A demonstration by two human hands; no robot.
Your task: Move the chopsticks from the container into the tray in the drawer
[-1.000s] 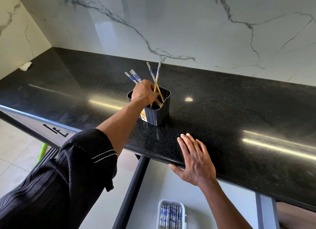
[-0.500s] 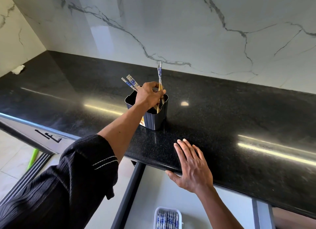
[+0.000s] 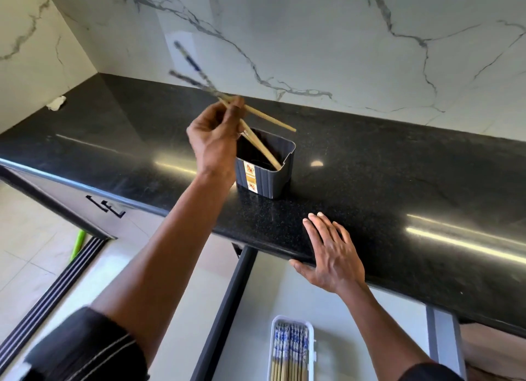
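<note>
**Chopsticks lifted over the container: slip risk before the tray**

Chopsticks (image 3: 257,133): a small bunch pinched in the left hand (image 3: 215,140) above the dark container (image 3: 266,170). The sticks splay apart. One wooden tip points out past the container's far rim, another angles down into its mouth, and the patterned ends are motion-blurred up toward the wall. Count unclear, at least three. Whether any stay loose inside the container I cannot tell.

Right hand (image 3: 331,251): flat and spread on the front edge of the black countertop (image 3: 398,181), holding nothing.

Risks, as judged from this moment:
- The splayed bunch is pinched near mid-length, so one stick could pivot out and drop onto the countertop or floor.
- The tip that dips into the container could catch the rim on the way out and tip or drag it, since nothing braces it.
- A crossed bunch may not lie flat in the narrow tray (image 3: 313,340), which already holds a row of chopsticks. It probably needs aligning first.

Surroundings: the drawer (image 3: 284,289) is open below the countertop's front edge, with the white tray at its near end. The right forearm lies over the drawer beside the tray and the countertop edge overhangs it, so the left hand must come back and down around both. A crumpled white scrap (image 3: 56,102) sits at the countertop's far left corner, well clear.
</note>
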